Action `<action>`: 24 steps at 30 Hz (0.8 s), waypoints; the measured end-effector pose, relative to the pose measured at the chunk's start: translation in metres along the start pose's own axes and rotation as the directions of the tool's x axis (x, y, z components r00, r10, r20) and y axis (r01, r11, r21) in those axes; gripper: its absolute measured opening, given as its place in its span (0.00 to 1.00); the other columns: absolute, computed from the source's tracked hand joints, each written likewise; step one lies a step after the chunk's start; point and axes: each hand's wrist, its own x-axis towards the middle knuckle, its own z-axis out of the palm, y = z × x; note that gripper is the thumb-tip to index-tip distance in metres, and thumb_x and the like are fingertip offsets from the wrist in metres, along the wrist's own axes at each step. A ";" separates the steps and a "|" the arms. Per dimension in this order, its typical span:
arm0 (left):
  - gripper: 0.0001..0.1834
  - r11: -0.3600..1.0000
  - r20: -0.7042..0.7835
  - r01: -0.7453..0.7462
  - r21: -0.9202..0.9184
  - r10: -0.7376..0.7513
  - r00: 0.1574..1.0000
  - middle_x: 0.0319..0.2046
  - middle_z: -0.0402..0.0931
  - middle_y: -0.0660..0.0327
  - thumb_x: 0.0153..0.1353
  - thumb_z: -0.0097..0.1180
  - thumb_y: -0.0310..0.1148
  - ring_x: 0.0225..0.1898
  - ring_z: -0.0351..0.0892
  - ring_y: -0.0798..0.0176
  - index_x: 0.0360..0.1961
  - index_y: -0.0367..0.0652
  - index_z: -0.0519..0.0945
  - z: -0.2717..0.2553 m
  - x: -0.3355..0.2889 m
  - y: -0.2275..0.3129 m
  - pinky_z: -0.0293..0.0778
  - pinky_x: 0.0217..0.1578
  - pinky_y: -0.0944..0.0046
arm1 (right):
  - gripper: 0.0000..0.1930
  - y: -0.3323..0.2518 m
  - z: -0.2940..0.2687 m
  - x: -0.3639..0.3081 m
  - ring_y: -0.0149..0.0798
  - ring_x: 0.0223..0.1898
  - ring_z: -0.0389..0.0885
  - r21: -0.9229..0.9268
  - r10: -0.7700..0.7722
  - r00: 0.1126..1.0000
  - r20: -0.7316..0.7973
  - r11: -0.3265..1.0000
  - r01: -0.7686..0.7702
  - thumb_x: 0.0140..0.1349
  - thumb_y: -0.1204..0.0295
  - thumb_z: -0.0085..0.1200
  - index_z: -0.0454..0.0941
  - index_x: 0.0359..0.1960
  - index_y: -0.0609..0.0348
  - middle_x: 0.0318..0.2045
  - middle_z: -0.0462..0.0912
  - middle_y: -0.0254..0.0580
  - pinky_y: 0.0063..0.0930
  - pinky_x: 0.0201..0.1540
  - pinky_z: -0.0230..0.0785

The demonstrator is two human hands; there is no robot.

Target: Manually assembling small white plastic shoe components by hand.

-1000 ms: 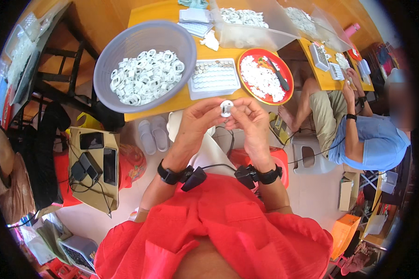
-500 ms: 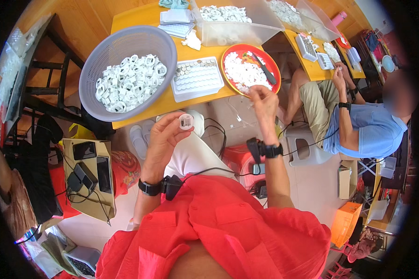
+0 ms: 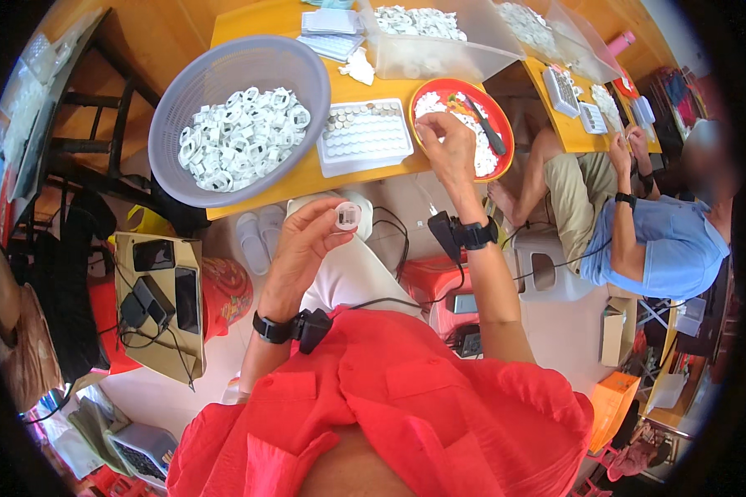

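Note:
Between the fingertips of my left hand (image 3: pixel 307 240) is a small round white plastic part (image 3: pixel 347 217), its face with a dark square middle turned up. My right hand (image 3: pixel 449 147) is over the left rim of a red round tray (image 3: pixel 506 132), thumb and forefinger pinched; whatever they may hold is too small to make out. White bits (image 3: pixel 482 156) fill that tray, and a dark-handled tool (image 3: pixel 486 128) lies across them. Left of it a white compartment tray (image 3: pixel 365 149) carries round discs, silvery ones at its far end.
A grey basket (image 3: pixel 159 124) of similar white parts (image 3: pixel 244 137) stands at the table's left. Behind are a clear bin (image 3: pixel 439 62), stacked white trays (image 3: pixel 331 37) and a crumpled tissue (image 3: pixel 358 66). On the right a co-worker in a blue shirt (image 3: pixel 651 248) sits at another table.
My right hand has moved left and slightly up from the red tray's near edge to its left rim. My left hand keeps the round part. The whole view has shifted a little.

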 end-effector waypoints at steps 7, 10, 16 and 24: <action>0.12 0.999 -0.040 0.016 -0.034 -0.018 0.999 0.38 0.75 0.56 0.58 0.49 0.30 0.36 0.77 0.65 0.43 0.37 0.73 -0.006 -0.003 0.001 0.76 0.36 0.70 | 0.05 -0.011 0.026 0.018 0.46 0.27 0.75 -0.177 -0.097 0.994 0.046 0.979 0.104 0.48 0.74 0.53 0.78 0.26 0.61 0.25 0.76 0.46 0.36 0.30 0.67; 0.13 0.999 -0.037 0.010 -0.032 -0.011 0.999 0.40 0.75 0.54 0.59 0.48 0.30 0.37 0.77 0.65 0.44 0.36 0.72 -0.009 -0.004 0.003 0.76 0.37 0.70 | 0.04 -0.011 0.031 0.017 0.48 0.27 0.75 -0.234 -0.118 0.992 0.052 0.964 0.127 0.48 0.74 0.53 0.78 0.26 0.61 0.25 0.75 0.46 0.37 0.31 0.67; 0.13 0.994 -0.031 0.012 -0.105 -0.015 0.999 0.38 0.75 0.56 0.59 0.49 0.30 0.36 0.77 0.65 0.44 0.36 0.72 0.000 0.000 0.010 0.76 0.38 0.70 | 0.04 -0.013 0.030 0.017 0.48 0.29 0.74 -0.210 -0.113 0.989 0.098 0.969 0.131 0.46 0.75 0.55 0.77 0.24 0.61 0.25 0.74 0.45 0.37 0.32 0.66; 0.14 0.985 -0.007 0.032 -0.172 -0.034 0.999 0.39 0.75 0.55 0.60 0.47 0.30 0.37 0.77 0.64 0.45 0.35 0.71 0.008 0.003 0.011 0.76 0.38 0.70 | 0.04 -0.010 0.025 0.013 0.42 0.28 0.74 -0.277 -0.300 0.943 0.140 0.903 0.329 0.46 0.80 0.53 0.75 0.26 0.63 0.24 0.73 0.45 0.32 0.32 0.66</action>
